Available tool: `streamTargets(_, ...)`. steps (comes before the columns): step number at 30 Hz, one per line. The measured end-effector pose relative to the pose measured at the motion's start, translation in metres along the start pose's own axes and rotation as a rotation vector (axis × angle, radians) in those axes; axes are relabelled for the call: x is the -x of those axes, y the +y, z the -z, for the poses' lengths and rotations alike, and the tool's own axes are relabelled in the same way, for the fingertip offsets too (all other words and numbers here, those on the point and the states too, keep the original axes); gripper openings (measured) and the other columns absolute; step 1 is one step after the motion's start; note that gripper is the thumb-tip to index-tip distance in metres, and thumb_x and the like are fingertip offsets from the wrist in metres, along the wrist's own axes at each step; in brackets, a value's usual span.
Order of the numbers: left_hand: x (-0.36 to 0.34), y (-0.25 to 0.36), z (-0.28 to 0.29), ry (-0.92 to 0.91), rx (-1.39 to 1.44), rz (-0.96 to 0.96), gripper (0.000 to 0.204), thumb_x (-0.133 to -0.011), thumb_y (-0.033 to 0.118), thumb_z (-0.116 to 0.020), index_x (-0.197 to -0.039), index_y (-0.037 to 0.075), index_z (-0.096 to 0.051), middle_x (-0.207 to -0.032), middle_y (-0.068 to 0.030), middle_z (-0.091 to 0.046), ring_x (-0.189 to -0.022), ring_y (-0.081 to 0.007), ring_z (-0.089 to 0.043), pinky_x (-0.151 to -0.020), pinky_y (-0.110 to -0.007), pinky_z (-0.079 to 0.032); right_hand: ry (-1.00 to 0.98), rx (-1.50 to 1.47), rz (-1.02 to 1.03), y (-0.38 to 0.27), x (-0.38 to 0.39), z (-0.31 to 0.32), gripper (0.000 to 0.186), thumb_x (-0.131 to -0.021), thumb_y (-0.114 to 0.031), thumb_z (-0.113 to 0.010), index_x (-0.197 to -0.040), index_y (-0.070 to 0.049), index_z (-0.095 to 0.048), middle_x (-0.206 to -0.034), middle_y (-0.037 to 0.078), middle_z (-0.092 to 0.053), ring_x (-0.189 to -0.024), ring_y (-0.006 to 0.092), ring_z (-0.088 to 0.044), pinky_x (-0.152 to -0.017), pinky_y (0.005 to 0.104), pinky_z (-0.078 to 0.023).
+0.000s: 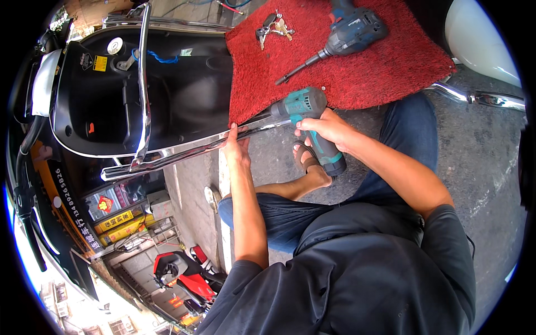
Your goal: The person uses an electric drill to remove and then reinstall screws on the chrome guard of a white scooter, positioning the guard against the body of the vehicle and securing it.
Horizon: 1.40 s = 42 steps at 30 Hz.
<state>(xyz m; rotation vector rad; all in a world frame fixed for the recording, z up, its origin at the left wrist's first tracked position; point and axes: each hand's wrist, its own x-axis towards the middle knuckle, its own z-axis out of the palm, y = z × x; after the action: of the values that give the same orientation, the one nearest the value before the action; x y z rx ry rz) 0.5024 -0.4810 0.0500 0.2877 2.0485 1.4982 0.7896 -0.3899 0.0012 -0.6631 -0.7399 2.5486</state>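
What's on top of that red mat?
A bunch of keys and a dark power tool lie on the red mat. The patches beneath them, and whatever the mat itself covers, can't be seen.

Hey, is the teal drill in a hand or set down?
In hand: the right hand is wrapped around the grip of the teal drill.

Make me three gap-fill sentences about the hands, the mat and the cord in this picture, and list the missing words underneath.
1. Of the teal-and-black cordless drill and the long, shiny chrome rail, the left hand touches the ____, while the right hand grips the other.
2. The rough mat under the bunch of metal keys is coloured ____.
3. The thin cord in the curved black plastic shell is coloured ____.

Missing words: rail; red; blue.
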Motion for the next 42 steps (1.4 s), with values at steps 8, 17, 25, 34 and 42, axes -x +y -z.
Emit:
streamTargets(8, 0.004, 0.001, -0.002, -0.02, -0.025, -0.036, 0.03, -0.092, 0.031, -0.073, -0.113, 0.014, -0.058, -0.094, -0.0069, -0.072, -0.094, -0.0206, -0.068, -0.087, -0.038, -0.052, 0.009, -0.133, -0.078, -0.003, -0.003, 0.002, 0.025, -0.086, -0.02, -0.07, -0.103, -0.003, -0.062, -0.089, 0.01, -0.063, -0.067, 0.017, -0.059, -0.056, 0.0403, -0.056)
streamTargets(17, 0.005, 0.001, -0.002, 0.014, -0.061, -0.033, 0.036, -0.091, 0.035, -0.074, -0.117, 0.015, -0.058, -0.099, -0.0056, -0.07, -0.099, -0.02, -0.066, -0.095, -0.041, -0.048, 0.002, -0.093, -0.069, -0.005, 0.001, 0.007, 0.026, -0.086, -0.02, -0.069, -0.105, -0.004, -0.063, -0.09, 0.01, -0.065, -0.066, 0.0158, -0.061, -0.06, 0.0357, -0.055)
streamTargets(25, 0.013, 0.001, -0.009, 0.059, -0.102, -0.065, 0.032, -0.094, 0.034, -0.071, -0.114, 0.013, -0.059, -0.1, -0.0061, -0.068, -0.101, -0.0203, -0.065, -0.095, -0.043, -0.048, 0.017, -0.164, -0.04, 0.006, 0.02, 0.001, 0.024, -0.087, -0.017, -0.069, -0.104, -0.002, -0.062, -0.092, 0.012, -0.066, -0.064, 0.0151, -0.063, -0.061, 0.034, -0.055)
streamTargets(34, 0.052, -0.025, -0.007, 0.057, 0.102, 0.054, 0.055, -0.095, 0.033, -0.069, -0.138, 0.007, -0.045, -0.128, -0.0112, -0.054, -0.111, -0.0285, -0.061, -0.101, -0.047, -0.048, 0.026, -0.122, -0.033, 0.001, 0.077, 0.021, 0.035, -0.089, -0.018, -0.067, -0.119, -0.002, -0.059, -0.098, 0.012, -0.07, -0.065, 0.016, -0.064, -0.059, 0.0304, -0.054)
streamTargets(42, 0.083, 0.007, 0.007, 0.019, 0.125, -0.06, 0.059, -0.095, 0.027, -0.068, -0.143, 0.006, -0.039, -0.129, -0.0118, -0.055, -0.11, -0.0277, -0.062, -0.091, -0.043, -0.054, 0.043, 0.004, 0.01, -0.037, 0.081, 0.026, 0.039, -0.089, -0.02, -0.066, -0.122, -0.003, -0.056, -0.099, 0.013, -0.07, -0.066, 0.0162, -0.064, -0.061, 0.0304, -0.055)
